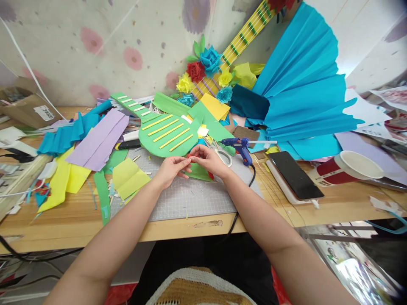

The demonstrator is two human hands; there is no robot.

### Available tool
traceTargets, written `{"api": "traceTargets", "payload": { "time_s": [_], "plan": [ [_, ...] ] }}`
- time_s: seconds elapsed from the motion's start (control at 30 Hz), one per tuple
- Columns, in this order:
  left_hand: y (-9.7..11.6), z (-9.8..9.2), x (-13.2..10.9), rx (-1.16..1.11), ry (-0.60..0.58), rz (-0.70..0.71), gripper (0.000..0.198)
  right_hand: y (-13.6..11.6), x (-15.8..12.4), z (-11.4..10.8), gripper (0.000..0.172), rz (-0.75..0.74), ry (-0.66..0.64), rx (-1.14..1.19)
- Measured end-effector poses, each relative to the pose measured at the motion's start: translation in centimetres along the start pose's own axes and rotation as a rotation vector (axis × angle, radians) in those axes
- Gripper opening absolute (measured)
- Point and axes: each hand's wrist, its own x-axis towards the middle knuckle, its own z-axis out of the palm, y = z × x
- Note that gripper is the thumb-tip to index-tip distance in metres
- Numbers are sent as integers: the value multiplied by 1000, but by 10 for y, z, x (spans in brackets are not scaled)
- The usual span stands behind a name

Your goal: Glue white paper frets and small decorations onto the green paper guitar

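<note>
My left hand [171, 171] and my right hand [208, 160] meet over the cutting mat [206, 201], fingertips pinched together. Between them is a small red paper piece [190, 158], mostly hidden by the fingers. Just behind my hands lies a green guitar-shaped paper cutout [152, 140] with yellow strips on its body and white strips along its neck. A green paper piece [199, 171] shows under my right hand. Close to its right are white-handled scissors [226, 157], partly covered, and a blue glue gun [242, 148] with a clear glue stick in its back.
A phone [295, 174] on a white block and a paper cup [345, 168] stand at right. Blue crepe paper [311, 80] fans upward behind. A yellow paper guitar [241, 42] with paper flowers leans on the wall. Lilac paper [98, 142] and yellow scraps [130, 178] lie left.
</note>
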Motion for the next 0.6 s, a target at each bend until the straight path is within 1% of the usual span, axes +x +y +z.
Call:
{"api": "traceTargets", "payload": {
  "time_s": [0.17,0.3,0.43,0.6],
  "plan": [
    [-2,1,2,33,37,22,38,3,1,0,26,12,16,31],
    [-5,0,3,72,4,54,39,6,1,-1,25,14,9,48],
    [-6,0,3,110,-19,54,38,6,0,-1,26,20,12,42],
    [-4,1,1,73,-44,34,35,4,-1,-1,26,19,-4,43]
  ]
}}
